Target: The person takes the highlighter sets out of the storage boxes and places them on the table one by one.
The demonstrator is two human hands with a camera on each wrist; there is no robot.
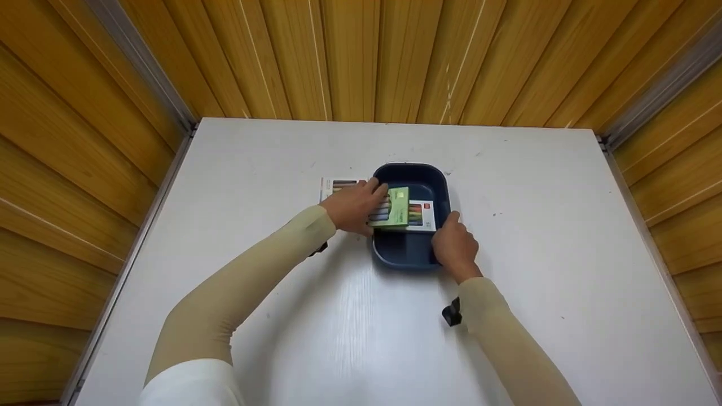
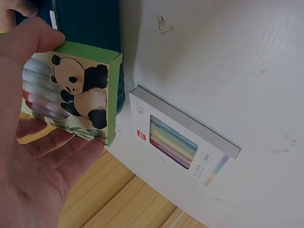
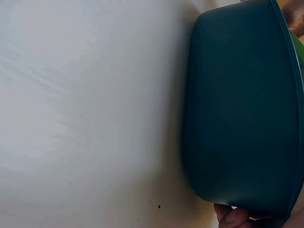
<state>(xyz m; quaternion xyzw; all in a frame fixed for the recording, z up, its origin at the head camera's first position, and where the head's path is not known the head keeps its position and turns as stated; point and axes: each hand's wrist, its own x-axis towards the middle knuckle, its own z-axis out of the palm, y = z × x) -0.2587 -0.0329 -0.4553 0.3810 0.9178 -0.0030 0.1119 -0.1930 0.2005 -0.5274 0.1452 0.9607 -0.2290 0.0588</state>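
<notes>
My left hand (image 1: 352, 207) grips a green crayon box (image 1: 399, 207) over the left side of a dark blue plastic bin (image 1: 407, 251). In the left wrist view, thumb and fingers pinch that box, which has a panda picture and a window onto coloured sticks. My right hand (image 1: 456, 248) holds the bin's right wall near the front corner; fingertips (image 3: 232, 217) curl at its underside in the right wrist view. Inside the bin lies a white crayon box (image 1: 427, 215), partly hidden by the green one.
On the table left of the bin lies another white box (image 2: 173, 135) with a window of pastel sticks, partly behind my left hand in the head view. The white table (image 1: 541, 237) meets wood-patterned panels (image 1: 350, 62) at its back and sides.
</notes>
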